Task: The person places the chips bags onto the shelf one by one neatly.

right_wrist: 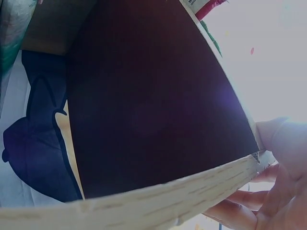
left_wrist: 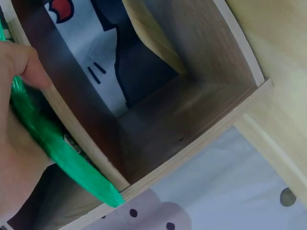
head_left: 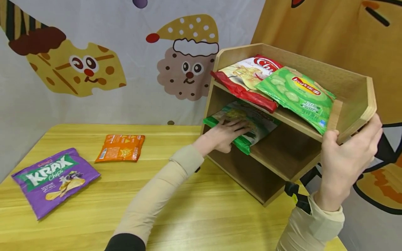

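Observation:
My left hand (head_left: 227, 134) lies on a green-edged bag of chips (head_left: 262, 123) on the middle level of a small wooden shelf (head_left: 355, 96). Its fingers stretch across the bag's front; the left wrist view shows the thumb (left_wrist: 36, 72) close to the shelf board's edge. With my right hand (head_left: 348, 157) I grip the shelf's right side panel, thumb in front and fingers round the outside. On the top level, a red-and-white chips bag (head_left: 248, 75) lies partly under a green Lay's bag (head_left: 298, 92).
A purple Krax chips bag (head_left: 56, 179) lies at the left of the wooden table (head_left: 116, 191). Beside it is a small orange snack packet (head_left: 120, 148). Behind the table hangs a cloth (head_left: 135, 101) with cartoon prints. The shelf stands angled at the right.

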Motion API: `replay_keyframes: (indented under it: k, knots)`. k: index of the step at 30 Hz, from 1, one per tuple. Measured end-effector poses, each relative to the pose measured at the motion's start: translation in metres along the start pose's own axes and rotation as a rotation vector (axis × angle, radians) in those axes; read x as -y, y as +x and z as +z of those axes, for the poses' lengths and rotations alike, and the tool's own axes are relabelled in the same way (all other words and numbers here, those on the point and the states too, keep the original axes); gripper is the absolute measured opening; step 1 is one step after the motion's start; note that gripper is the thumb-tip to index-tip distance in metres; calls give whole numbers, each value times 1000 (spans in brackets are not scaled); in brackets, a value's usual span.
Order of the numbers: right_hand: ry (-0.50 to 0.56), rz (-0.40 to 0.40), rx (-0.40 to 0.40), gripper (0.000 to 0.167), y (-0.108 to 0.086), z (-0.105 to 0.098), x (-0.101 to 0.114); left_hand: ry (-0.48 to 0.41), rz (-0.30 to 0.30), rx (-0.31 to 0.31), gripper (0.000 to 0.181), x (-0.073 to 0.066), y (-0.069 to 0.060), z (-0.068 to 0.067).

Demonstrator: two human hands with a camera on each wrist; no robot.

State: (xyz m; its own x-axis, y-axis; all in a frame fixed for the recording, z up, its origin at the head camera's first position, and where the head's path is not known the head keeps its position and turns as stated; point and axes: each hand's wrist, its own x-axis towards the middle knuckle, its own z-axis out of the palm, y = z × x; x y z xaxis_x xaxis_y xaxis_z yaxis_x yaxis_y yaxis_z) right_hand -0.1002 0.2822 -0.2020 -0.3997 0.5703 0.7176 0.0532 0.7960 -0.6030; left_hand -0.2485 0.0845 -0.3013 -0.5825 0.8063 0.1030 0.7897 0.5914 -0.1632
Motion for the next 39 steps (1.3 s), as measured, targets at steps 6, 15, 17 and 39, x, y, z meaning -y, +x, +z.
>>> replay_keyframes:
  k: [6, 15, 17, 39]
  knots:
    - [5, -15, -3, 62, 0, 0, -1, 21, 39, -175, 71, 2, -12, 12]
    - [4, -7, -2, 62, 0, 1, -1, 8, 36, -344, 60, 7, -34, 25]
    - [5, -10, -4, 62, 0, 1, -1, -18, 25, -366, 59, 8, -40, 28]
    - [10, -18, -18, 62, 1, 2, -4, -224, -452, -261, 56, 63, -148, 83]
